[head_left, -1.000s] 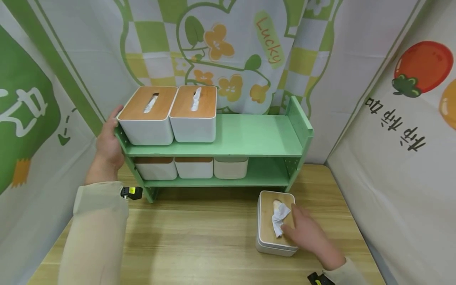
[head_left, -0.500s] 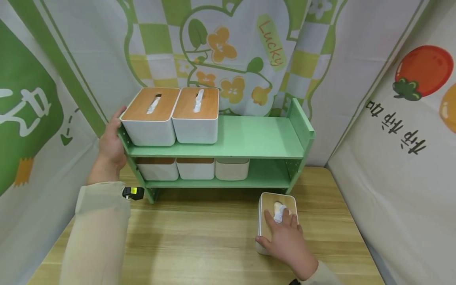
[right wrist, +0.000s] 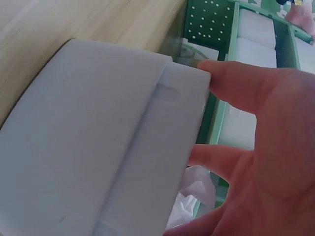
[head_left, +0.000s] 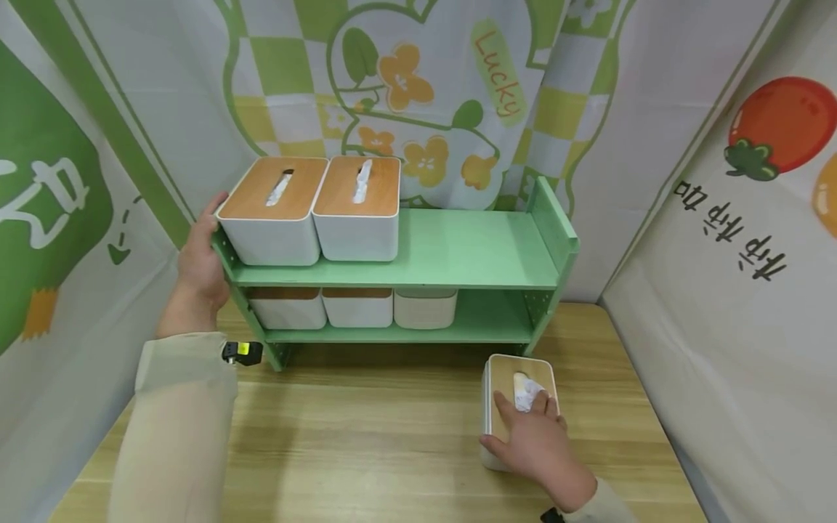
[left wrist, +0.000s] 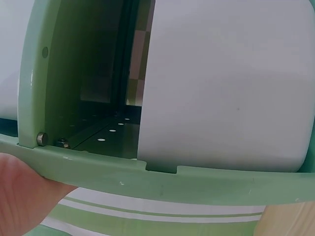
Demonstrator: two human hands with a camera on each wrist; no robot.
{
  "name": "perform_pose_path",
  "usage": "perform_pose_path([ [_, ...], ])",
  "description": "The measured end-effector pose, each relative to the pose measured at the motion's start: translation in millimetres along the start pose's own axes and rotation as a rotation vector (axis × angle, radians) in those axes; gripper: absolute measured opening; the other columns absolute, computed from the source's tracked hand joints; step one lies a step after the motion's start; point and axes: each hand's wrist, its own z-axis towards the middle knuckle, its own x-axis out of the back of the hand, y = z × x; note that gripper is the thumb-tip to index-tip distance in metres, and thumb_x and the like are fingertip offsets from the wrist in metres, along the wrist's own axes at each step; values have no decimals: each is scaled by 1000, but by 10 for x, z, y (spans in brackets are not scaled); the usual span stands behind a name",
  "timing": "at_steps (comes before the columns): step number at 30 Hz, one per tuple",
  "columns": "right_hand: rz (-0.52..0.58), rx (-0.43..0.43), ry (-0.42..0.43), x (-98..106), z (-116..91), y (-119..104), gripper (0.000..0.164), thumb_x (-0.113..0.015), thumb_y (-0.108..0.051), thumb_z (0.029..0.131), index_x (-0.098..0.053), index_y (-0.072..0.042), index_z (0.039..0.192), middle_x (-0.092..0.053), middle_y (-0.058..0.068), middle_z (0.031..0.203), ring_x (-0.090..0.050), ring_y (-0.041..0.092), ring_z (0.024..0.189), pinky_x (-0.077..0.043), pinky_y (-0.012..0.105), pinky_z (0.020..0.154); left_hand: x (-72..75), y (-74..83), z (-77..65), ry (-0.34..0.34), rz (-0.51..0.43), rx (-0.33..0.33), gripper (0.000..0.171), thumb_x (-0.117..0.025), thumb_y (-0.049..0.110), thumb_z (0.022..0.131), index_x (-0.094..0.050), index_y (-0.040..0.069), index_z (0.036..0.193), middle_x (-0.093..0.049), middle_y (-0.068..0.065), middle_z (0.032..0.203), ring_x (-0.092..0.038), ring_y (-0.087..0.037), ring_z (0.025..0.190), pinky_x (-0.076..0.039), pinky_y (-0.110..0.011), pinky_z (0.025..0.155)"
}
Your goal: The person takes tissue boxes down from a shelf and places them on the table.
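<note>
A two-tier green shelf (head_left: 474, 250) stands on the table, and my left hand (head_left: 200, 265) grips its left side panel. In the left wrist view, part of that hand (left wrist: 22, 196) shows against the green edge. Near the table's front right is a white tissue box (head_left: 503, 372) with a wood-look lid and a tissue poking out. My right hand (head_left: 535, 444) holds it from above, thumb at the left edge and fingers spread over the lid. The right wrist view shows the thumb (right wrist: 236, 81) touching the lid's rim and the box's white side (right wrist: 83, 123). The far fingers are partly hidden.
Two larger tissue boxes, one outer left (head_left: 271, 240) and one beside it (head_left: 358, 236), sit on the upper tier. Below them are two white boxes (head_left: 358, 312) and a cream box (head_left: 425, 312). Printed curtains (head_left: 418, 94) stand behind and at both sides.
My right hand came from the box's right side to over its lid and took hold of it. The box has since shifted slightly right. My left hand stays on the shelf.
</note>
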Motion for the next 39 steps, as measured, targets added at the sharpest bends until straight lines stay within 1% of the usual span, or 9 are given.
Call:
perform_pose_path([
  [7,-17,-29,-3,88,-37,37,68,-70,-53,87,-60,-11,138,-32,57,129,-29,74,119,-37,79,80,-1,0,7,-3,-5,-10,53,-20,44,105,-22,41,158,-13,-1,164,-16,-26,145,-15,-45,116],
  [10,-18,-37,7,93,-39,15,65,-71,-50,88,-60,-10,137,-29,58,129,-32,74,116,-39,78,78,0,0,3,1,-6,-11,53,-20,44,105,-22,41,158,-13,-1,164,-16,-25,145,-15,-45,117],
  [14,-13,-48,14,91,-29,15,63,-73,-45,87,-59,-10,138,-29,57,129,-35,73,113,-41,77,78,2,7,-1,7,-13,-13,52,-21,44,105,-23,41,157,-14,-2,164,-17,-25,145,-16,-45,116],
  [22,17,-79,-24,114,-32,188,60,-72,-39,89,-56,-10,139,-28,56,131,-30,74,116,-36,77,85,-5,2,-7,15,-17,-2,52,-23,45,105,-25,41,157,-15,-2,164,-18,-25,145,-17,-44,116],
  [28,5,-61,-18,183,-42,333,58,-73,-35,88,-57,-8,136,-37,54,126,-31,75,115,-30,75,94,-10,-11,2,17,-10,-11,53,-22,45,105,-25,41,157,-16,-2,163,-18,-25,145,-17,-44,116],
  [32,-14,-47,-20,211,-36,411,57,-74,-34,87,-57,-7,134,-50,45,121,-31,72,118,-29,75,95,-7,-16,10,14,-6,-24,53,-21,45,105,-24,40,157,-16,-3,163,-19,-26,144,-17,-44,116],
  [33,-14,-50,-23,215,-34,428,58,-74,-33,87,-57,-6,135,-52,44,121,-30,72,120,-29,75,95,-6,-16,10,14,-1,-25,53,-21,46,105,-24,41,157,-16,-3,163,-19,-26,144,-17,-43,116],
  [36,-15,-69,-29,220,-28,492,57,-73,-32,88,-56,-6,136,-46,47,126,-28,72,121,-30,75,94,-5,-23,11,17,8,-27,53,-21,46,105,-24,41,157,-15,-3,163,-18,-25,144,-17,-44,116],
  [39,-2,-106,-42,238,-24,567,57,-71,-30,90,-54,-6,138,-32,53,133,-25,74,121,-30,76,93,-3,-24,9,14,10,-25,53,-21,45,105,-24,41,157,-14,-2,164,-17,-25,145,-16,-45,116],
])
